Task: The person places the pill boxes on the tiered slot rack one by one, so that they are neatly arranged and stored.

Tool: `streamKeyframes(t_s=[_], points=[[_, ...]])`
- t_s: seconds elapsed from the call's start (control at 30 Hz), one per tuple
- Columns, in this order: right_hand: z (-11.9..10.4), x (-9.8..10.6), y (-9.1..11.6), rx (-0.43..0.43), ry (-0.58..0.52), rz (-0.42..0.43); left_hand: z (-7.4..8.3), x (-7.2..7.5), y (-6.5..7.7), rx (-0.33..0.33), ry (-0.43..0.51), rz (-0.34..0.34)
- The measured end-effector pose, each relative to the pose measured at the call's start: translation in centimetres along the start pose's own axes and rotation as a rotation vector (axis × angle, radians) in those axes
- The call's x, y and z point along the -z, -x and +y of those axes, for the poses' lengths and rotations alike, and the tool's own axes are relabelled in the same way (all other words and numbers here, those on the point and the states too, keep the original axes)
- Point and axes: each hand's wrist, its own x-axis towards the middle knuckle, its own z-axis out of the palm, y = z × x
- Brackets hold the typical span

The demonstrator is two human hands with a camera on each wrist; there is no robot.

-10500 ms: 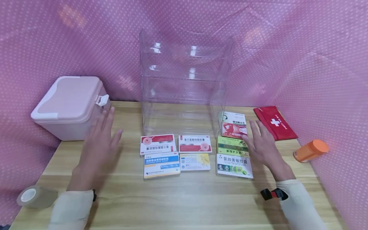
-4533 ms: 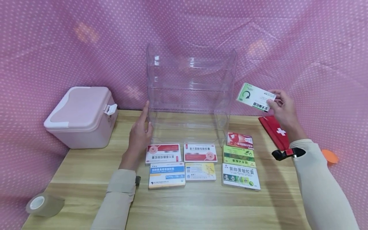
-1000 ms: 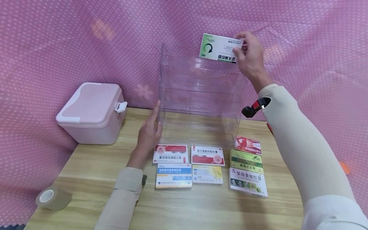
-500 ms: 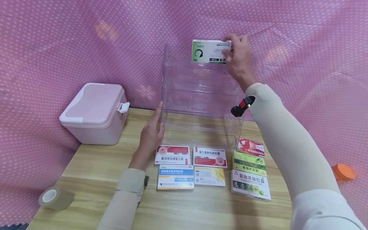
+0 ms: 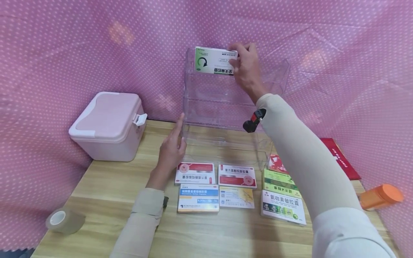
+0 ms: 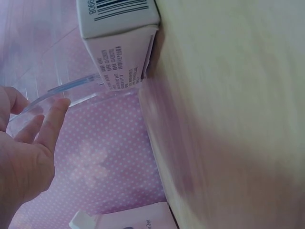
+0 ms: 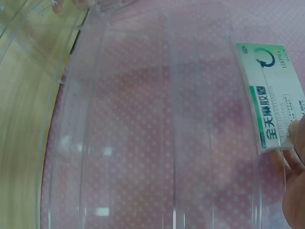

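A clear tiered rack (image 5: 222, 86) stands at the back of the table. My left hand (image 5: 171, 152) is at its left side panel; in the left wrist view the panel's edge (image 6: 71, 87) runs between the thumb and the other fingers. My right hand (image 5: 248, 68) pinches the right end of a white and green medicine box (image 5: 211, 61) between thumb and fingers. That box is at the rack's top tier, toward the left, printed face outward. Before the rack lie red and white boxes (image 5: 195, 173) (image 5: 237, 176), a blue and white box (image 5: 198, 199) and a yellow and white box (image 5: 237, 197).
At right, beside the rack, lie a red box (image 5: 276, 163), a green box (image 5: 279, 182) and a white box (image 5: 284, 208), the red one partly behind the right sleeve. A pink chest (image 5: 106, 125), tape roll (image 5: 66, 220), red first-aid pouch (image 5: 345, 165) and orange bottle (image 5: 380, 197) stand around.
My right hand picked up the white and green box from the right-hand group, raised it to the rack's top and moved it left. My left hand went to the rack's left side and stays there.
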Motion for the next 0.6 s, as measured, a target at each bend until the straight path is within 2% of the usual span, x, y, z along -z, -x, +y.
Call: streamKeyframes(t_s=[0.2,0.4,0.6], points=[[-0.7,-1.1,0.3,0.021,-0.043,-0.004,0.0,0.1,0.0,0.000,-0.009,-0.003],[-0.9,-1.2,0.7,0.066,0.066,0.018,0.0,0.1,0.0,0.002,-0.004,-0.005],[-1.0,-0.2,0.8,0.072,0.152,-0.084,0.0,0.1,0.0,-0.007,-0.008,-0.001]])
